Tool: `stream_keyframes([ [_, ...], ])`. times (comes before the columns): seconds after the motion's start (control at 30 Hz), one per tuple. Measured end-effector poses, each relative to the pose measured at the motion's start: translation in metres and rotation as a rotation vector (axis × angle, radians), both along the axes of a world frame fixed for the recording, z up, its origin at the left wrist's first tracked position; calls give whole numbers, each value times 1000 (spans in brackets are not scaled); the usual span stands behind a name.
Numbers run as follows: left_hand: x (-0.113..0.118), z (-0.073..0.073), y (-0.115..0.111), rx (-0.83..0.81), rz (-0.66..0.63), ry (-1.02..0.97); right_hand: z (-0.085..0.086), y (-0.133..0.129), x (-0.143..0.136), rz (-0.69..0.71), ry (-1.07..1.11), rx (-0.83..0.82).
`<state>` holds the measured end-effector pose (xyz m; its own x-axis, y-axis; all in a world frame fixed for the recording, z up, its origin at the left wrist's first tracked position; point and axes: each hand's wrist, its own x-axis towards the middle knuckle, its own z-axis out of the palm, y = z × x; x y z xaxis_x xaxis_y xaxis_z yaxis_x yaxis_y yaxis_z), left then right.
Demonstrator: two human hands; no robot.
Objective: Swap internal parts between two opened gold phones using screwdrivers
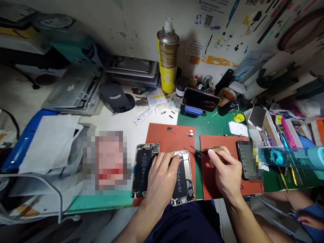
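Observation:
My left hand (162, 173) lies across two opened phones, fingers bent and close together. Its thumb side presses the upper left part of the white-framed phone (189, 195), whose black battery and metal shielding show. To the left, partly under my fingers, is the other opened phone (143, 168), also with a black battery. My right hand (226, 168) pinches tweezers (215, 149) just right of the white-framed phone's top. Their thin dark tips point left; I cannot tell whether a small part is between them.
Two red-brown mats (169, 138) lie on the bench. A lit phone (244, 158) and a blue bottle (291, 158) are to the right. Behind stand a propped phone (201, 99), a spray can (168, 57) and stacked trays (131, 71). A person's hand (310, 221) shows lower right.

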<state>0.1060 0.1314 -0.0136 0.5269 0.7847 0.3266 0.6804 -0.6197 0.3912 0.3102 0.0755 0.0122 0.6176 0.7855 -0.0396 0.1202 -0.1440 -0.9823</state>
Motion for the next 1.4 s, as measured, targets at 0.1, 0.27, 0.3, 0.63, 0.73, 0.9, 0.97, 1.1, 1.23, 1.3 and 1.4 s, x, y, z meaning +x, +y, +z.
stream_keyframes([
  [0.1,2,2,4,-22,-5,-3,-1,7,0,22,116,-46],
  [0.27,4,3,9,-30,-7,9,-2,20,-7,29,305,-94],
  [0.3,4,3,10,-25,-7,13,-3,22,-8,29,328,-98],
  [0.63,1,8,13,-60,-41,-6,-11,27,-10,49,428,-121],
  [0.73,-1,10,16,-82,-49,-8,-13,26,-11,67,398,-129],
  [0.9,-4,11,21,-140,-53,21,-15,26,-11,81,370,-129],
  [0.97,-4,10,22,-134,-46,29,-15,27,-10,93,369,-130],
  [1.1,-3,10,22,-116,-40,27,-12,28,-9,104,346,-141],
  [1.23,-3,9,21,-99,-42,37,-10,30,-9,114,332,-152],
  [1.3,-4,9,20,-85,-42,43,-9,30,-9,119,336,-153],
  [1.4,-5,8,20,-74,-42,45,-8,30,-10,120,340,-155],
])
